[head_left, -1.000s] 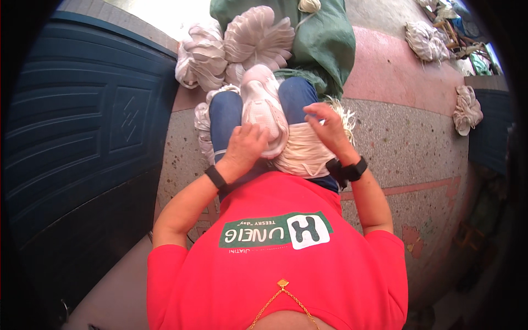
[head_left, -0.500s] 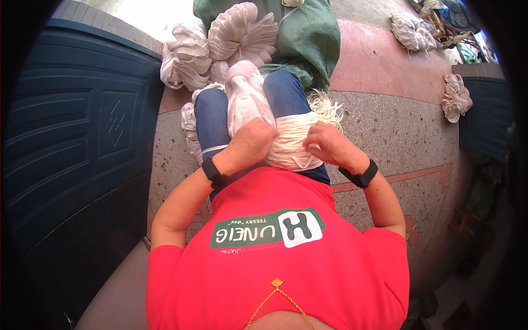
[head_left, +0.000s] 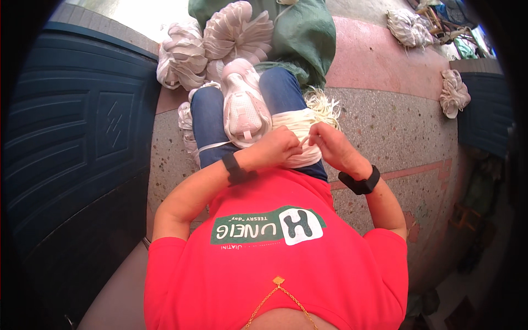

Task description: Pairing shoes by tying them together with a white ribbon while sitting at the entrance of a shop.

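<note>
A pinkish-white shoe upper (head_left: pixel 246 113) lies between my thighs, toe pointing away, its tongue tab toward me. Across my right thigh is a thick bundle of cream shoelaces (head_left: pixel 291 120), loose ends fanning out at its far right. Just nearer than the shoe, my left hand (head_left: pixel 275 147) is closed with fingertips pinched at the bundle. Facing it over the laces, my right hand (head_left: pixel 335 147) is closed too, thumb and finger pinching. A lace appears to run between the fingertips, largely hidden by the fingers. A thin white band (head_left: pixel 215 146) crosses my left thigh.
Stacked bundles of pale shoe uppers (head_left: pixel 181 55) and a green sack (head_left: pixel 305 41) stand beyond my knees. More uppers hang along my left leg. A dark blue panelled door (head_left: pixel 77 121) rises at left. Further bundles (head_left: pixel 410 28) lie at far right on the speckled floor (head_left: pixel 390 126).
My left hand has drawn off the shoe, nearer to me and rightward to the laces, uncovering the tongue end. My right hand has shifted slightly, and the two hands are closer together.
</note>
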The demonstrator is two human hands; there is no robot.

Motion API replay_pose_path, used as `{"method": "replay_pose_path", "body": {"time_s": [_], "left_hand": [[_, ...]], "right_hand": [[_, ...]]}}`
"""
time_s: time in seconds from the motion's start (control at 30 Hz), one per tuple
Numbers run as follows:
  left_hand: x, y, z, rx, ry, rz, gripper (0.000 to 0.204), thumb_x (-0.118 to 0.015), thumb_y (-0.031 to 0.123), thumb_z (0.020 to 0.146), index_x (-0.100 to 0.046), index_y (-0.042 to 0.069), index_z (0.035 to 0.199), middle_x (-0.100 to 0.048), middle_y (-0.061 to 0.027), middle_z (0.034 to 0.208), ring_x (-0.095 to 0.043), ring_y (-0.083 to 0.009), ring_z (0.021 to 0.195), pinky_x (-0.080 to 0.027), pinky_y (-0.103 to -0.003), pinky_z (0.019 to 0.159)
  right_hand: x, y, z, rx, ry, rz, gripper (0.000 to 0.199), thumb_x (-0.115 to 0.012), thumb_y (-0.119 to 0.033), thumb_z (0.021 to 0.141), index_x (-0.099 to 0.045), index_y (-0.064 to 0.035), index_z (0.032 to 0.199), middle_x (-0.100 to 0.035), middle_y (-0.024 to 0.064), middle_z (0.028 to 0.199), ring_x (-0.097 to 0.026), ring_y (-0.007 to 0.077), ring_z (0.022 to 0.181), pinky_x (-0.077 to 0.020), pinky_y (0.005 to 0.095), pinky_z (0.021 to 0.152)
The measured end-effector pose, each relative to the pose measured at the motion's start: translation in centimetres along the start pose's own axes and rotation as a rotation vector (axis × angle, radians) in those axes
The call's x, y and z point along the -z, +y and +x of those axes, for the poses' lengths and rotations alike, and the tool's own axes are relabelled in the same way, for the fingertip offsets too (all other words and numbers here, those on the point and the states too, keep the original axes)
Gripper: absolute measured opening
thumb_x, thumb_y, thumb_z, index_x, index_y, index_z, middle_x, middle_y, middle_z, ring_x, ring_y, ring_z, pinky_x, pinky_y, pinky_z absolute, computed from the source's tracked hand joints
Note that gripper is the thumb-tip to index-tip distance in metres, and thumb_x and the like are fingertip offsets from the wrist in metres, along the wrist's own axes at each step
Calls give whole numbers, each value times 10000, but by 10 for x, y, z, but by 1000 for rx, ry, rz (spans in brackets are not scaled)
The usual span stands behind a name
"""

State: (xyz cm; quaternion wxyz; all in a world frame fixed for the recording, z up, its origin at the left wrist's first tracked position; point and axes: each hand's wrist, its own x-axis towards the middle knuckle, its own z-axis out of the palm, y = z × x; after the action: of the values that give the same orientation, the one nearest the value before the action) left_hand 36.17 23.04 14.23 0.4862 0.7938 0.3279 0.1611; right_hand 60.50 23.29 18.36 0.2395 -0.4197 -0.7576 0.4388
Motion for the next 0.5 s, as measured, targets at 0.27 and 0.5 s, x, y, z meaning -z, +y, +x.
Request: {"method": "replay_pose_path", "body": {"time_s": [0.27,0.5], "left_hand": [[157,57,-64,395,194,-783,203,-590,179,1061,-682,-1,1077,-595,41,822,-479,-38,713,-388,-209,626],[147,8,-132,645,303,-702,203,-653,188,1026,-713,2,1079,-595,48,776,-508,-38,666,-404,-200,591]], "right_hand": [[34,-44,70,-97,269,62,188,-603,-2,978,-641,-16,1162,-647,115,761,-641,215,670,-525,346,656],[3,53,69,-125,123,-705,212,-596,-35,890,-691,-53,1079,-740,139,906,-704,380,864,-563,464,732]]}}
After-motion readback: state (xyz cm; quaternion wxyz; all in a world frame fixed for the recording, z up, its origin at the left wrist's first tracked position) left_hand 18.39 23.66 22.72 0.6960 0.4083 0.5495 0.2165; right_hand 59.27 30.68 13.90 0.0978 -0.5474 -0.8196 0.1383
